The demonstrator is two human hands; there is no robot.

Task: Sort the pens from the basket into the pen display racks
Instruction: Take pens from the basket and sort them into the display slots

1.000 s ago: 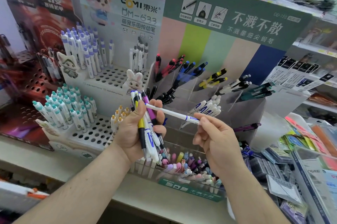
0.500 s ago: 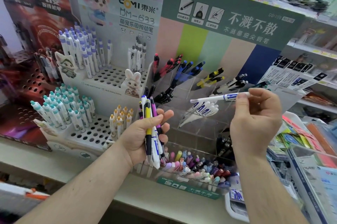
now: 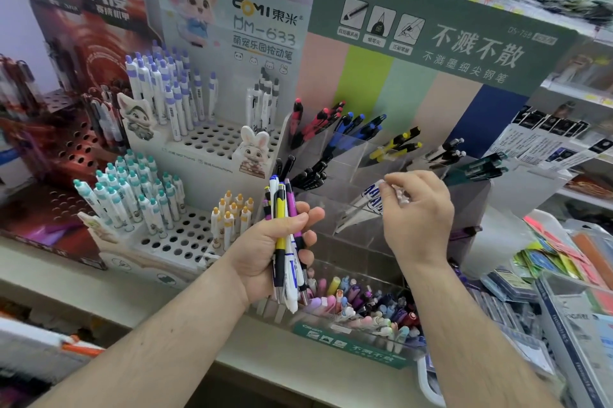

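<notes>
Sliding the white pen with blue lettering [image 3: 373,197] tip-first into the clear acrylic compartment [image 3: 348,208] where matching white-and-blue pens already lie, with right hand [image 3: 416,212] pinching its upper end between thumb and fingertips [image 3: 386,179], fingers curled round the barrel. Best done by keeping the barrel at the same slant as its neighbours, letting it run down along them until the tip seems to reach the lower front wall, and only then letting go, to avoid jamming it crosswise or spilling into the adjacent black-pen slot [image 3: 310,175]. Held end hidden under the fingers, so exact depth of insertion not clear. Gripping the remaining bundle of pens [image 3: 285,241] upright in left hand [image 3: 268,248], thumb clamped across the front, yellow, purple and white barrels sticking out above and below the fist, just left of the target compartment and above the front bin of pastel pens [image 3: 361,308].
</notes>
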